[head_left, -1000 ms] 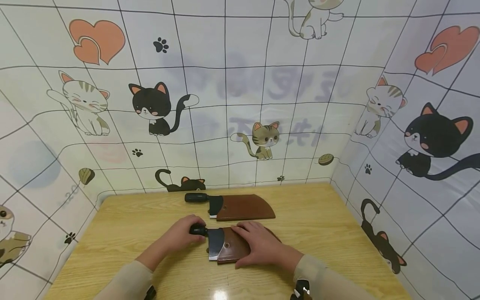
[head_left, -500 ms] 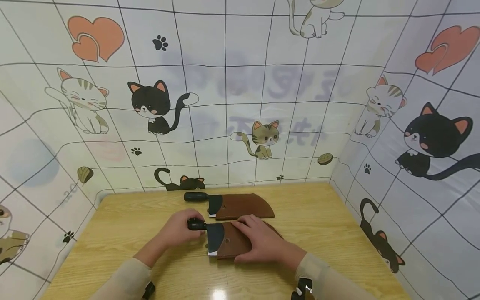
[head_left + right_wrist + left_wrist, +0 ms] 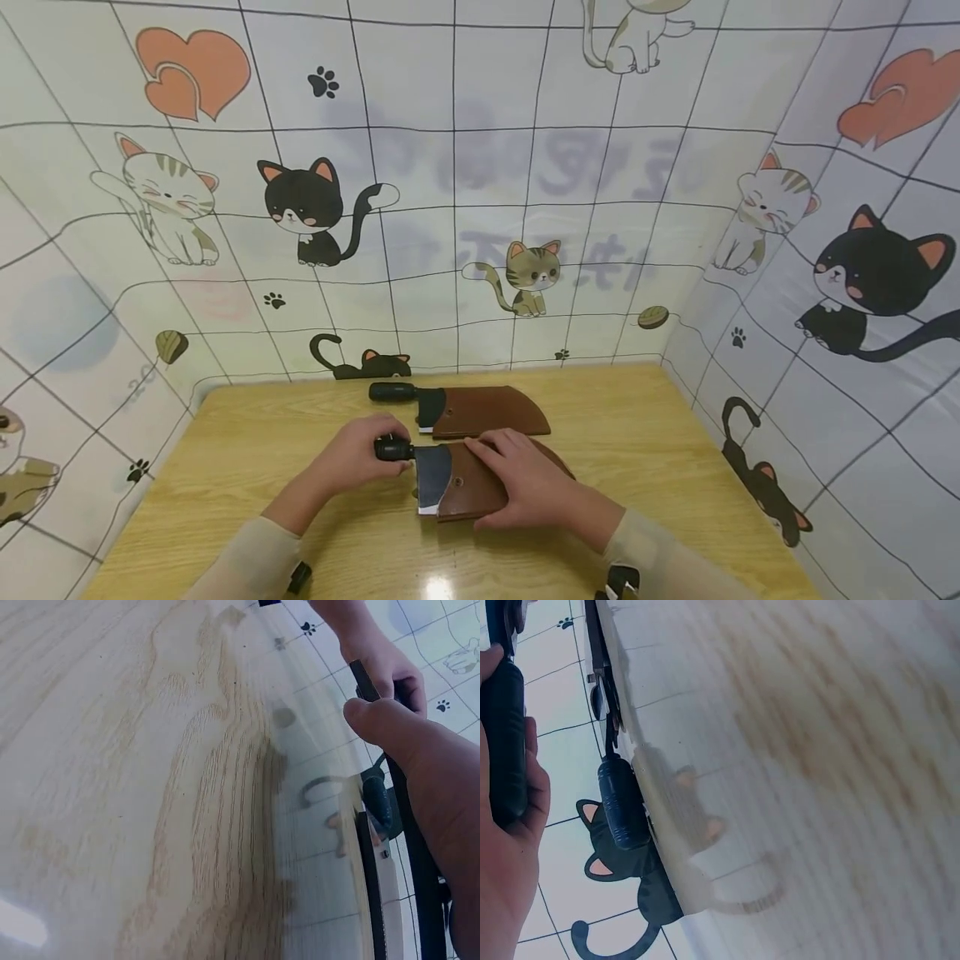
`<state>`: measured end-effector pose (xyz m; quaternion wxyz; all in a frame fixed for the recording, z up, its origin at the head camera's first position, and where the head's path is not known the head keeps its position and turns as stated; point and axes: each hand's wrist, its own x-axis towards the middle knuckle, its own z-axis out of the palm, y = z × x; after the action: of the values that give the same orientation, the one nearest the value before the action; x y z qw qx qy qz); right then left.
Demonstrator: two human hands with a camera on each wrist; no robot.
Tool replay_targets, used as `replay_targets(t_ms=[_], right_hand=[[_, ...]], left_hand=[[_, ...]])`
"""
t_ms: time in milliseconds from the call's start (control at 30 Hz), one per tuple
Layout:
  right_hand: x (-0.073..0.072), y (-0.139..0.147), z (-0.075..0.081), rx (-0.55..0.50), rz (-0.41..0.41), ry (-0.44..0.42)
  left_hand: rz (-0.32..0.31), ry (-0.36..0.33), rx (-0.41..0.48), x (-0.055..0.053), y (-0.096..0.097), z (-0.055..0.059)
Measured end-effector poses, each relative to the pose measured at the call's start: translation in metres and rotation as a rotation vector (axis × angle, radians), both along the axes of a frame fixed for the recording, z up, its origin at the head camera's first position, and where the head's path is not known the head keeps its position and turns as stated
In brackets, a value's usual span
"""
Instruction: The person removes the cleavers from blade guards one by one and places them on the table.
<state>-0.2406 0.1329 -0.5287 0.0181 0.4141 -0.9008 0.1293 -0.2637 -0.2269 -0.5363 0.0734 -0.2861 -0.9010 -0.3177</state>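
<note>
Two cleavers in brown leather sheaths appear in the head view. My left hand (image 3: 363, 454) grips the black handle (image 3: 393, 447) of the nearer cleaver, fingers curled around it. My right hand (image 3: 528, 483) holds that cleaver's sheath (image 3: 468, 483), with the thumb on the near edge and the fingers across the top. A strip of dark blade (image 3: 432, 477) shows between handle and sheath. In the right wrist view this cleaver is held above the tabletop. Behind it lies the second sheathed cleaver (image 3: 487, 412), its black handle (image 3: 392, 392) pointing left; neither hand touches it.
The wooden table (image 3: 600, 417) is pale and glossy, with a bright reflection near its front. Cloth walls (image 3: 420, 167) with a grid and cartoon cats stand close at the back and both sides.
Both hands have raised the nearer cleaver slightly, bringing it closer to the far one in the head view. The sheath and right hand have shifted a little right. The far cleaver stays put.
</note>
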Motion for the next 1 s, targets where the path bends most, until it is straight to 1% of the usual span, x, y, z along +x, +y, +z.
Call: replay_targets(t_ms=[100,267,467,633,733,1000], right_hand=[[0.002,0.002,0.001,-0.003,-0.002,0.001],[0.005,0.005,0.005,0.017,-0.004,0.047],[0.009,0.006,0.011,0.023,-0.014,0.049],[0.009,0.007,0.014,0.034,-0.009,0.084],[0.009,0.008,0.015,0.030,0.003,0.100],[0.010,0.008,0.020,0.035,-0.004,0.119]], left_hand=[[-0.019,0.017,-0.023,0.001,0.001,0.002],[-0.033,0.053,-0.047,0.002,0.001,0.007],[-0.054,0.101,-0.058,0.004,0.002,0.012],[-0.053,0.114,-0.047,0.006,0.002,0.016],[-0.049,0.122,-0.049,0.006,0.002,0.016],[-0.020,0.153,-0.043,0.007,0.004,0.018]])
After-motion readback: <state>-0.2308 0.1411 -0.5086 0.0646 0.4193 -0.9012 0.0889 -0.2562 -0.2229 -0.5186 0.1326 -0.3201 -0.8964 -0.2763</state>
